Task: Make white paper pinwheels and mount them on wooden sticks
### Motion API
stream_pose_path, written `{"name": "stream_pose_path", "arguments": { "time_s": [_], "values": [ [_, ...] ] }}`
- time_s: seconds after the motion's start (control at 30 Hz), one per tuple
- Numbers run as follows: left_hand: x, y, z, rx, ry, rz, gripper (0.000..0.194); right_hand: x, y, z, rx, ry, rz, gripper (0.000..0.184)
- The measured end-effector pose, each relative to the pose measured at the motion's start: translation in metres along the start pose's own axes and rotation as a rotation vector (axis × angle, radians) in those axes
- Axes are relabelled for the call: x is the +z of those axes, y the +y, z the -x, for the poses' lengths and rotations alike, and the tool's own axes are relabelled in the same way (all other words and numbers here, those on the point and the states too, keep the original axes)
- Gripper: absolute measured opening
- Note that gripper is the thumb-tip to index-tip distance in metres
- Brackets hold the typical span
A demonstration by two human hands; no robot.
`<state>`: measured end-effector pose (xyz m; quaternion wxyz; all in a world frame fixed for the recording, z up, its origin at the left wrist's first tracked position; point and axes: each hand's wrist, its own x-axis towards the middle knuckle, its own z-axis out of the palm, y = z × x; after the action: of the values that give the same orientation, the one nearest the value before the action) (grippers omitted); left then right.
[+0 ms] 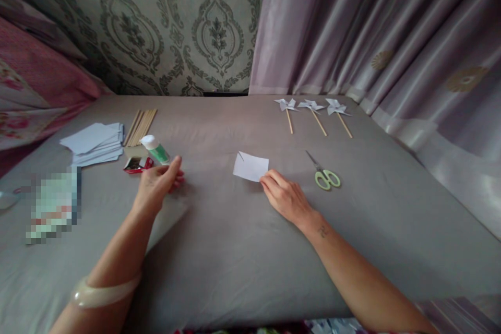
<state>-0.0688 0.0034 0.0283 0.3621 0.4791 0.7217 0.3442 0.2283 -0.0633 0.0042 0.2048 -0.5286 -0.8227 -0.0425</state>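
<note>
A small white paper sheet (251,166) lies on the grey cloth-covered table (235,250). My right hand (285,197) rests at the sheet's near right corner, fingers curled and touching its edge. My left hand (157,183) hovers over the cloth just in front of a green glue tube with a white cap (155,148), fingers loosely apart and holding nothing. A small red box (137,164) lies beside the tube.
A stack of white paper (95,142) and a bundle of wooden sticks (141,126) lie at the back left. Three finished paper pinwheels on sticks (312,109) lie at the back right. Green-handled scissors (324,174) lie right of my right hand. Curtains hang on the right.
</note>
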Motion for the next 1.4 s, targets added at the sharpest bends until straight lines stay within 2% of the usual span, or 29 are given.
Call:
{"name": "stream_pose_path", "arguments": {
  "time_s": [0.03, 0.1, 0.17, 0.27, 0.37, 0.47, 0.57, 0.73, 1.03, 1.23, 1.4],
  "values": [
    [0.009, 0.007, 0.008, -0.121, -0.169, 0.123, 0.053, 0.000, -0.001, 0.000, -0.026, 0.027, -0.021, 0.023],
    [0.028, 0.021, 0.023, -0.215, -0.440, 0.331, 0.044, -0.002, -0.005, 0.001, -0.083, 0.084, -0.054, 0.025],
    [0.045, 0.030, 0.033, -0.244, -0.541, 0.505, 0.035, -0.005, -0.008, 0.001, -0.146, 0.154, -0.073, 0.026],
    [0.058, 0.034, 0.041, -0.297, -0.536, 0.666, 0.026, -0.009, -0.010, 0.002, -0.215, 0.283, -0.092, 0.024],
    [0.061, 0.032, 0.046, -0.334, -0.534, 0.758, 0.024, -0.014, -0.010, 0.004, -0.254, 0.371, -0.096, 0.022],
    [0.062, 0.033, 0.050, -0.356, -0.521, 0.831, 0.020, -0.017, -0.009, 0.007, -0.285, 0.415, -0.104, 0.026],
    [0.062, 0.035, 0.053, -0.333, -0.495, 0.902, 0.017, -0.017, -0.007, 0.009, -0.291, 0.469, -0.099, 0.033],
    [0.061, 0.036, 0.056, -0.271, -0.520, 0.989, 0.015, -0.018, -0.007, 0.009, -0.265, 0.560, -0.088, 0.043],
    [0.062, 0.034, 0.063, -0.277, -0.629, 1.085, 0.014, -0.020, -0.019, 0.015, -0.228, 0.635, -0.080, 0.057],
    [0.060, 0.032, 0.067, -0.238, -0.694, 1.120, 0.019, -0.021, -0.023, 0.015, -0.215, 0.649, -0.091, 0.055],
    [0.057, 0.034, 0.069, -0.214, -0.704, 1.164, 0.021, -0.020, -0.022, 0.016, -0.219, 0.650, -0.104, 0.057]
  ]
}}
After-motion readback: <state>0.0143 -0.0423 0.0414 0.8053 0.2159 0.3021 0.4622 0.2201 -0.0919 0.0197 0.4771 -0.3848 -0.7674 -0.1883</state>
